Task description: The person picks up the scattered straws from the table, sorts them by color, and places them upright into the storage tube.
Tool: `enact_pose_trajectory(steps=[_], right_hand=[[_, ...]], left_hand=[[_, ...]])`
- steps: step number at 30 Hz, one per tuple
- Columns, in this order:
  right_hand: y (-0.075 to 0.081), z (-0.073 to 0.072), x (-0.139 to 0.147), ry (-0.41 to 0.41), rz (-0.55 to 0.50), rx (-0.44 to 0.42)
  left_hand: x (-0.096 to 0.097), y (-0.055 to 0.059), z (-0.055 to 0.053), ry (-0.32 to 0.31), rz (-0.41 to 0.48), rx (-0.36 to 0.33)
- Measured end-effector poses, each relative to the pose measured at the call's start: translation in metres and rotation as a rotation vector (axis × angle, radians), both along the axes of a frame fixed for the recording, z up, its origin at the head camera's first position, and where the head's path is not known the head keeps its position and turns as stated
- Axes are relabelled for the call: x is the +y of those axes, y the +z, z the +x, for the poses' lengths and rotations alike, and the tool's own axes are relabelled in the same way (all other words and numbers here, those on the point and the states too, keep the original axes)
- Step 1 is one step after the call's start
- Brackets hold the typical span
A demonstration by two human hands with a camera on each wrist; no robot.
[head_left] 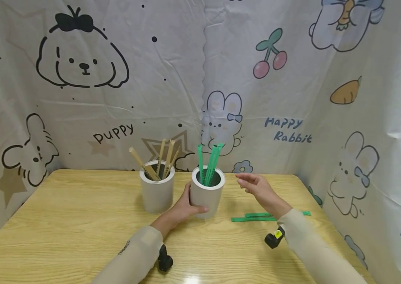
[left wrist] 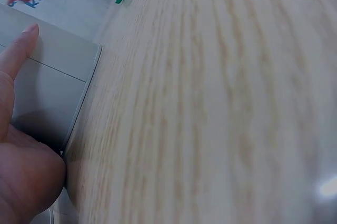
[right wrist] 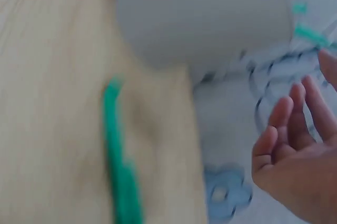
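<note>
My left hand [head_left: 184,207] grips a white round cup [head_left: 205,201] low on its side, thumb across the front; the other fingers are hidden behind it. Several slim green sticks with dark print [head_left: 212,163] stand in this cup, leaning against its rim. To the right, my right hand [head_left: 257,189] hovers with nothing in it; in the right wrist view its fingers [right wrist: 297,113] are loosely bent and apart. Below that hand and wrist, more green sticks [head_left: 253,219] lie on the table, partly covered by the forearm.
A second white cup [head_left: 157,195] stands to the left, holding several tan sticks [head_left: 168,156]. The wooden table [head_left: 79,221] ends at a printed cloth [head_left: 172,90] hung behind and at both sides. A black wrist camera [head_left: 274,238] sits on the right sleeve.
</note>
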State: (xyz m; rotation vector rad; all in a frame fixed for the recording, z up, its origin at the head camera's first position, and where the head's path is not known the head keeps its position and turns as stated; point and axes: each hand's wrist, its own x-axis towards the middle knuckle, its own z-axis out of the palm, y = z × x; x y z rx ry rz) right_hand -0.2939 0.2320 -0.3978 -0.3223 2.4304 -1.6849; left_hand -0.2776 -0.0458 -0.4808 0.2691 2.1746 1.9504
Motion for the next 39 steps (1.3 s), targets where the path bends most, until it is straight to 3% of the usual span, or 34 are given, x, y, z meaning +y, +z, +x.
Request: enact_pose_trajectory(steps=[6,14,22,27,35,39], right_hand=[[-0.025,0.006,0.051,0.12,0.199,0.007],[-0.047,0.008,0.109,0.134,0.298,0.038],[-0.063,0.0,0.136,0.184,0.424,0.116],[-0.061,-0.004,0.133,0.208,0.438,0.138],[-0.044,-0.005,0.119,0.197,0.472,0.159],[-0.028,-0.002,0.11,0.122,0.392,0.14]], left_hand=[[0.0,0.0,-0.001,-0.008,0.0,-0.005],[0.001,0.0,-0.001,-0.006,0.0,0.002],[-0.001,0.0,-0.001,-0.013,0.013,-0.003],[-0.001,-0.001,-0.001,-0.008,0.006,-0.013],[-0.002,0.001,0.0,-0.01,0.011,-0.009],[-0.002,0.003,0.001,-0.017,0.021,-0.003]])
